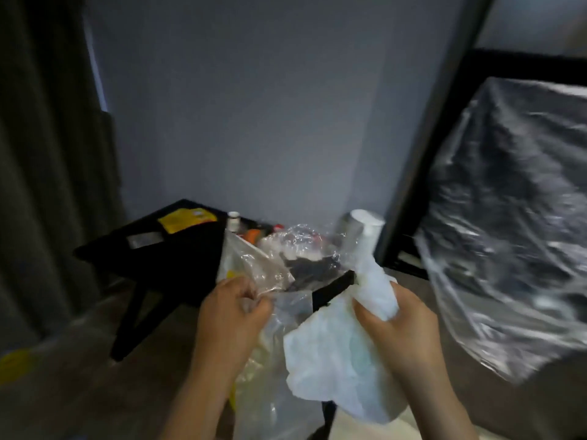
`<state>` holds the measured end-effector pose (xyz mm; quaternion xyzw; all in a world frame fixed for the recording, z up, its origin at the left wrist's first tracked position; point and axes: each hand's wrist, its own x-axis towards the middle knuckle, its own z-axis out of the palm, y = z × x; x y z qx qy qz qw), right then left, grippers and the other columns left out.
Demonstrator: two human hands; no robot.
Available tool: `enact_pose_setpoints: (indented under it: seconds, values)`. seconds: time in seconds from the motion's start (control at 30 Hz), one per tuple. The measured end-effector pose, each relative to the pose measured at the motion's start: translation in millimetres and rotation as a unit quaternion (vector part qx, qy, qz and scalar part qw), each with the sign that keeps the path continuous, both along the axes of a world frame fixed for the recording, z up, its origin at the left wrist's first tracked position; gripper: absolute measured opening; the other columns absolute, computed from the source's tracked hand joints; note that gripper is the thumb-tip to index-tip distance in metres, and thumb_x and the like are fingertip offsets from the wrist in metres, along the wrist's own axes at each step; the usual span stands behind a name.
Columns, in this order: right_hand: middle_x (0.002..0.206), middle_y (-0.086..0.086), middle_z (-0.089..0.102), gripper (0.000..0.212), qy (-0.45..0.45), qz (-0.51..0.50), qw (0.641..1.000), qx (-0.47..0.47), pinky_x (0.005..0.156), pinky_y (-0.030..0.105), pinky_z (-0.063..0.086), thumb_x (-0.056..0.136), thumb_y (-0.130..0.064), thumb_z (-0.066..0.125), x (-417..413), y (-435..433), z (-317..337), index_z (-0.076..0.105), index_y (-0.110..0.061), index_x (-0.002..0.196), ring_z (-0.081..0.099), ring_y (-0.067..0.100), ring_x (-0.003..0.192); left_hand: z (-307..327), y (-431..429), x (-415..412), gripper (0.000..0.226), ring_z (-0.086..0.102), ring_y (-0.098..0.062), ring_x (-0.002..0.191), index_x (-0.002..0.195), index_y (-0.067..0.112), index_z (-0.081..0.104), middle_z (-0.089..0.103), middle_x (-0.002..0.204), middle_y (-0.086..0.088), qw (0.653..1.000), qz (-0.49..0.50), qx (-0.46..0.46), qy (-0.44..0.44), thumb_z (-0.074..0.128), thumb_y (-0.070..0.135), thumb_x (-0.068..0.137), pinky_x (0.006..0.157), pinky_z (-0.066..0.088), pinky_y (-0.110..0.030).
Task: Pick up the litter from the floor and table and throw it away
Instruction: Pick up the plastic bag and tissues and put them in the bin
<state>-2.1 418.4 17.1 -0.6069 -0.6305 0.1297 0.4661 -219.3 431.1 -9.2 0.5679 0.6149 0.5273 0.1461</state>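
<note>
Hands work apart above the floor in the head view: left hand pinches the rim of a clear bag, right hand grips a crumpled white wad. Just behind, a black worktop carries a yellow packet, a bottle and a white cup.

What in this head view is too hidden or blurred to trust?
Head view only:
- Items on the black table behind the clear bag: crinkled plastic hides them.
- Yellow patch on the floor: blurred, cut by the left edge.
- Object under the plastic sheet, right: motion blur, glare.
- Contents of the white wrapper in the right hand: crumpled shut.
</note>
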Motion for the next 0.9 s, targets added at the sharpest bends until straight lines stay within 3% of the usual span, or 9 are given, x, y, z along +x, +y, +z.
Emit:
enact_pose_setpoints:
  seconds: [0.13,0.3,0.5,0.7,0.8,0.9]
  values:
    - [0.070,-0.006,0.061,0.016,-0.038,-0.086,0.995,0.029,0.058,0.014,0.040,0.078,-0.019,0.071,63.5,-30.8,6.6,0.058,-0.017,0.069,0.056,0.003,0.071,8.0,1.2,67.7,0.025,0.054,-0.019,0.066,0.059,0.009,0.049,0.053,0.065,-0.004,0.996,-0.092,0.001,0.020,0.068,0.014,0.073,0.058,0.040,-0.032]
    - [0.069,-0.007,0.061,0.016,-0.065,-0.207,0.975,0.044,0.057,0.015,0.040,0.078,-0.024,0.069,144.1,-76.2,11.4,0.056,-0.015,0.072,0.056,-0.001,0.074,11.4,-8.5,158.4,0.025,0.049,-0.016,0.060,0.058,0.006,0.049,0.051,0.062,-0.007,0.980,-0.199,0.006,-0.005,0.070,0.004,0.071,0.053,0.032,-0.017]
    - [0.070,-0.012,0.056,0.021,-0.054,-0.291,0.954,0.053,0.049,0.017,0.036,0.081,-0.029,0.062,249.2,-144.1,14.8,0.047,-0.021,0.069,0.051,0.005,0.063,19.6,-37.7,275.3,0.028,0.046,-0.008,0.056,0.055,0.016,0.049,0.053,0.062,-0.001,0.958,-0.285,0.021,0.028,0.071,0.006,0.069,0.053,0.033,-0.012]
    - [0.064,-0.003,0.055,0.023,-0.004,-0.348,0.936,0.048,0.056,0.022,0.039,0.080,-0.026,0.063,367.0,-230.2,13.5,0.049,-0.015,0.064,0.049,0.010,0.060,15.1,-93.7,416.0,0.022,0.051,-0.016,0.066,0.059,0.016,0.055,0.059,0.069,-0.002,0.934,-0.355,0.006,0.048,0.072,0.009,0.070,0.056,0.033,-0.013]
    - [0.066,-0.003,0.057,0.020,0.019,-0.384,0.923,0.038,0.059,0.025,0.041,0.080,-0.025,0.064,424.7,-275.4,10.4,0.053,-0.017,0.066,0.052,0.009,0.063,13.4,-125.3,487.9,0.017,0.051,-0.019,0.065,0.060,0.013,0.057,0.056,0.065,-0.003,0.916,-0.395,0.006,0.072,0.071,0.010,0.070,0.057,0.035,-0.021]
    - [0.067,-0.002,0.058,0.019,0.043,-0.431,0.901,0.034,0.058,0.026,0.042,0.079,-0.025,0.065,476.8,-315.7,2.5,0.054,-0.016,0.066,0.053,0.010,0.064,9.5,-152.1,555.2,0.018,0.051,-0.019,0.063,0.058,0.015,0.057,0.057,0.063,-0.004,0.890,-0.445,-0.002,0.098,0.071,0.013,0.070,0.053,0.032,-0.017]
